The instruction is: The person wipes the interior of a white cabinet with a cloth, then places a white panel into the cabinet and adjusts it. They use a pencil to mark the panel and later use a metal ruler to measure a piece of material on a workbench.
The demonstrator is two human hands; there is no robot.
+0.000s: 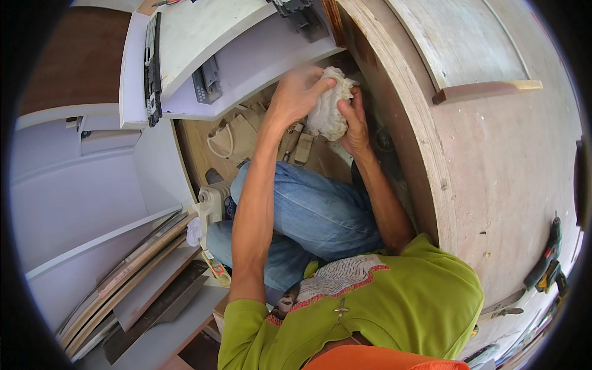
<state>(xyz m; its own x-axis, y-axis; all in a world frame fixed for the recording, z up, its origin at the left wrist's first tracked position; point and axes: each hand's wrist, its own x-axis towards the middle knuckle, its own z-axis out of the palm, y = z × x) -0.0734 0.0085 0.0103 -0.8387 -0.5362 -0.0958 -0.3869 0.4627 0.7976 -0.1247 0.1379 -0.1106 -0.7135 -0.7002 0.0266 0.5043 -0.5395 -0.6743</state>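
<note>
Stood watching; person seated with knees folded in the gap between a white cabinet (259,58) on the left and a raw-edged plywood panel (414,92) on the right.

Item in work: one crumpled off-white cloth (328,117), at the far end of the gap, between the two hands, beyond the knees. It appears raised above the floor; contact with anything except the hands not seen.

Left hand (295,94): on the cloth's upper left side, thumb laid across it, fingers partly blurred. Right hand (355,128): curled about the right edge, thumb in front, fingertips at the far side. Both grips closed on the cloth, narrow rather than spread.

Progress, my judgement: handling of the cloth is under way, not finished. Done: cloth taken up and bunched. Left: it is neither spread out nor set down. Whether anything is wrapped inside, cannot tell; so the remaining amount stays uncertain.

Surroundings: pale fabric bag (237,139) and small wood blocks (303,148) on the floor below the hands; stacked boards (126,271) near left; a power drill (550,253) to the right, well apart from the hands, untouched.
</note>
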